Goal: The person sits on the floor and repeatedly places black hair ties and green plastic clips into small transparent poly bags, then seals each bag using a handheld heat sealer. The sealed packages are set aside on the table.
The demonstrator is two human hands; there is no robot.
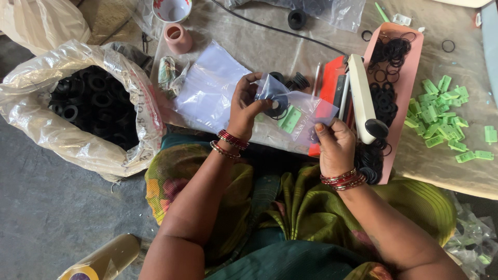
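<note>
Both hands, left hand [245,106] and right hand [334,142], pinched opposite edges of a limp, light, likely slippery clear plastic pouch [293,109].

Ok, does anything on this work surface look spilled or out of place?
A few thin black rubber rings lie loose on the cloth-covered work surface, outside the long pink plastic tray that holds the rest. Two small green plastic clips sit apart from their pile.

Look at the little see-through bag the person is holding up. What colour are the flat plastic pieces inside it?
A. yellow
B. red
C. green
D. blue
C: through the small clear bag, held between the left hand and the right hand, flat green plastic pieces show beside a black ring.
</note>
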